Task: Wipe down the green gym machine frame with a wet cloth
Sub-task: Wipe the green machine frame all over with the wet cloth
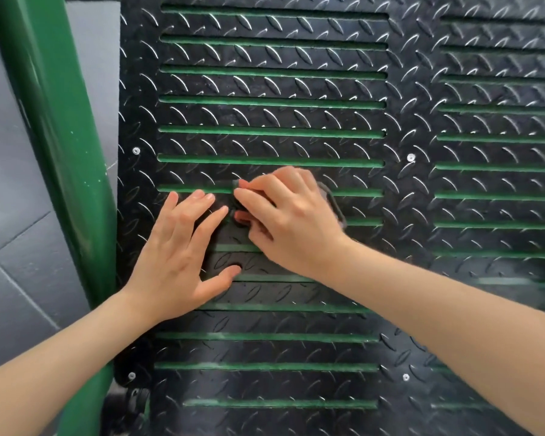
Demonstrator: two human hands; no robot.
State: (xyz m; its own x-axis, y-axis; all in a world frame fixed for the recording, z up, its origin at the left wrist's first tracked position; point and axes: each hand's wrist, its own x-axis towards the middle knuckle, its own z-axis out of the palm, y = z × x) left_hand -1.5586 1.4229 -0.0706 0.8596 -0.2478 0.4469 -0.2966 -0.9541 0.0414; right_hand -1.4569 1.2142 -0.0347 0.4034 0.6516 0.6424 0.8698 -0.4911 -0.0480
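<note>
**Entry: footplate slots, wipe in progress**

Right hand (291, 220) — fingers curled over a small dark cloth (332, 201), pressing it on the black treaded footplate (265, 114) toward its lower left quarter; the cloth shows only at my fingertips and past my knuckles. Left hand (178, 253) — spread flat on the plate just beside the right, gripping nothing; thumb beside a small hole. Green slots (271, 132) run across the plate; those near the bottom edge look paler and smeared, those toward the top edge brighter — I cannot tell wet from dusty. Green frame tube (54, 136) along the plate's left edge, speckled with pale marks; I judge it unwiped, so most of the frame remains.
</note>
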